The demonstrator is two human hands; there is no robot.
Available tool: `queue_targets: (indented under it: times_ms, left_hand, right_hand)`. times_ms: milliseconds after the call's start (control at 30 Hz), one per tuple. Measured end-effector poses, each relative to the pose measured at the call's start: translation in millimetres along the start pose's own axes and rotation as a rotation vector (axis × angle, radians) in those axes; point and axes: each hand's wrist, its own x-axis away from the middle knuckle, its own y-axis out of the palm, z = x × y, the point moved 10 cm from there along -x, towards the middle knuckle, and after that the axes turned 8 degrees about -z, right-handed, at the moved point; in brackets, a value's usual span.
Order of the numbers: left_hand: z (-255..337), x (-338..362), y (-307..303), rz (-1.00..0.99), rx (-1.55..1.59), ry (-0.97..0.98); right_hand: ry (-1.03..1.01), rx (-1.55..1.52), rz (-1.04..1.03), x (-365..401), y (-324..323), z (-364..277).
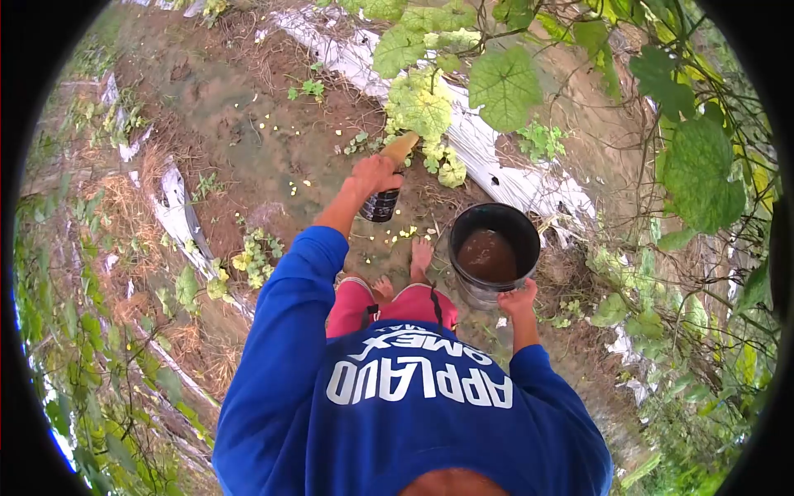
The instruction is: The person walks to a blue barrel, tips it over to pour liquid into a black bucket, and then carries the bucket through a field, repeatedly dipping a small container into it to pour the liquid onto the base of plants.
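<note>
My left hand (376, 175) is closed round a dark can (380, 206) with pale markings, held out over the soil. The can is tilted, and a yellow-brown splash of liquid (400, 148) leaves its far end toward a yellowing leafy plant (420, 103). My right hand (518, 298) grips the near rim of a black bucket (465, 236), its fingers over the edge. Brown liquid (487, 255) with some froth on top stands inside the bucket. My bare feet (421, 259) are on the ground between the can and the bucket.
A strip of pale plastic sheeting (513, 180) runs diagonally past the plant. Vines with large leaves (701, 174) hang at the upper right. Another torn strip of sheeting (178, 211) lies at left among dry straw and low plants. Small yellow bits dot the soil.
</note>
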Motion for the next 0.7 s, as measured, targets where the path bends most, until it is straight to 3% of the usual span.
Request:
queue_targets:
  times_ms: [167,233,333,367,400,500,600,700]
  left_hand:
    - [-12.4,31.1,-32.0,0.039,0.078,-0.004]
    - [-23.0,44.8,-35.4,0.077,0.144,0.130]
    - [-53.0,90.6,-63.7,0.306,0.340,0.255]
    - [-63.7,111.1,-77.6,0.289,0.344,0.260]
    - [-87.0,114.1,-67.5,0.357,0.363,0.280]
    - [-150.8,154.7,-82.4,0.537,0.422,0.309]
    - [-224.0,191.9,-97.0,0.540,0.502,0.263]
    - [-305.5,220.7,-99.1,0.457,0.480,0.142]
  right_hand:
    - [-0.024,-0.049,0.037,10.3,3.5,5.8]
    - [-0.055,-0.047,0.061,2.7,1.1,9.2]
    - [-0.061,-0.081,0.004,-10.3,12.1,22.3]
    - [-0.052,-0.108,0.095,5.0,30.8,36.4]
    - [-0.051,-0.141,0.188,24.4,48.8,49.8]
    - [-0.044,-0.189,0.127,34.6,101.9,81.8]
    - [-0.179,-0.110,0.151,37.8,153.5,97.9]
    - [-0.139,-0.057,0.062,29.7,222.8,119.3]
